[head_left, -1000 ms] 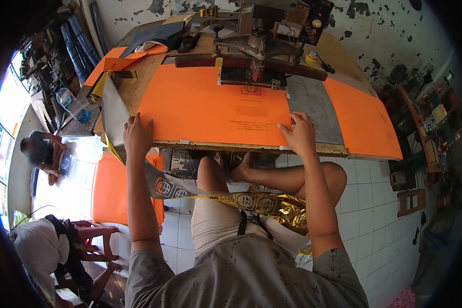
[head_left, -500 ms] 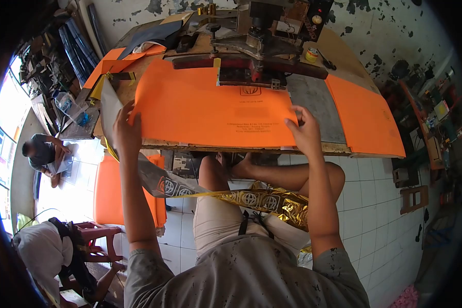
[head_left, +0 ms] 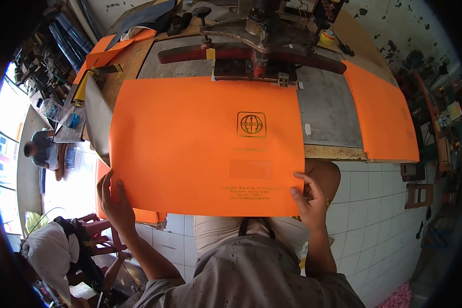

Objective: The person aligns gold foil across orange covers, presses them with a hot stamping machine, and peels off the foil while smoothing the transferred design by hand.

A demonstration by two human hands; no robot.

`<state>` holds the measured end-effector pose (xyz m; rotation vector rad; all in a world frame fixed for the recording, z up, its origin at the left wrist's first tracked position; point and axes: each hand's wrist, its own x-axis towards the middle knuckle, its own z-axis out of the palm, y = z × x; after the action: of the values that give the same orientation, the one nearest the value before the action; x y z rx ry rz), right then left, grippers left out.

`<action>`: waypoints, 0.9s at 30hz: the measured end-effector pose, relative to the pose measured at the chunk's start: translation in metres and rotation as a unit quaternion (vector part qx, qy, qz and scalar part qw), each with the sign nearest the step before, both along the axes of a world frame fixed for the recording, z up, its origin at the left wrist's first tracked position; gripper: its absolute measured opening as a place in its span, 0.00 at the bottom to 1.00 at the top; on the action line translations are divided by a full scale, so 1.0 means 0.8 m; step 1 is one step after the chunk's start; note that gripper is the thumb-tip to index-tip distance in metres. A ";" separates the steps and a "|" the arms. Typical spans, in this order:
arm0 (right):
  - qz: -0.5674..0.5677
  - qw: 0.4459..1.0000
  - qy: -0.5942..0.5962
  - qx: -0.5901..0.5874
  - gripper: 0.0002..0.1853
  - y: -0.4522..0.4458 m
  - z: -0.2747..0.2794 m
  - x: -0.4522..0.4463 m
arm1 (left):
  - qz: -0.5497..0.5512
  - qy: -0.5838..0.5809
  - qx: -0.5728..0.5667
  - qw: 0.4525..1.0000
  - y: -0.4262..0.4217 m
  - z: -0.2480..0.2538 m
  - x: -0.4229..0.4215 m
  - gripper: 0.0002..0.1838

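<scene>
A wide orange cover sheet (head_left: 190, 138) lies flat between my hands, with its near part over my lap and its far edge close to the press head. A gold globe logo (head_left: 251, 124) and several lines of small gold lettering mark its right half. My left hand (head_left: 117, 203) grips the sheet's lower left edge, thumb on top. At the lower right edge, my right hand (head_left: 310, 203) pinches it between thumb and fingers. Just beyond the sheet stands the hot-stamping press (head_left: 264, 43), with a red crossbar (head_left: 200, 54).
A stack of orange sheets (head_left: 382, 113) lies on the table's right side. Grey foil (head_left: 96, 113) hangs at the left edge. A yellow tin (head_left: 326, 37) and scissors (head_left: 346, 49) sit behind the press. Two people (head_left: 46, 149) (head_left: 51, 251) are on the left.
Both hands have drawn the orange sheet toward me, out from the press. Its whole globe logo now shows, and the sheet covers the foil strip that lay across my lap.
</scene>
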<state>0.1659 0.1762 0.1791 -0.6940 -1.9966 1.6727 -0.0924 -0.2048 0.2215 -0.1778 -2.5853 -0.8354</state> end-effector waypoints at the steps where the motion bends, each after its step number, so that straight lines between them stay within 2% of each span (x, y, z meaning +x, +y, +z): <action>1: 0.000 1.000 0.006 -0.012 0.19 0.001 -0.003 0.000 | 0.008 -0.007 -0.013 1.000 0.003 0.001 -0.001 0.17; 4: -0.001 0.999 0.017 -0.044 0.20 0.002 -0.010 -0.001 | -0.004 0.121 -0.085 0.989 0.027 -0.003 -0.009 0.19; 7: -0.004 0.998 0.011 -0.061 0.20 -0.002 -0.003 -0.003 | -0.134 0.055 -0.031 0.989 0.106 0.005 -0.001 0.26; 9: -0.005 0.998 0.009 -0.055 0.20 -0.003 -0.004 -0.004 | -0.252 0.027 -0.084 0.964 0.154 0.005 0.006 0.31; 11: -0.005 0.999 0.019 -0.039 0.20 -0.003 -0.011 -0.006 | -0.309 0.015 -0.077 0.948 0.185 -0.008 0.003 0.31; 18: 0.000 0.999 0.017 -0.027 0.20 0.001 -0.018 0.002 | -0.299 0.019 -0.154 0.942 0.213 -0.013 0.009 0.29; 27: 0.010 1.000 -0.016 -0.009 0.19 0.004 -0.016 -0.001 | -0.346 0.018 -0.153 0.925 0.255 -0.006 0.013 0.34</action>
<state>0.1654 0.1797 0.1661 -0.7139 -2.0203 1.7022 -0.0818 -0.0011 0.2170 -1.2389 -2.6062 -0.6106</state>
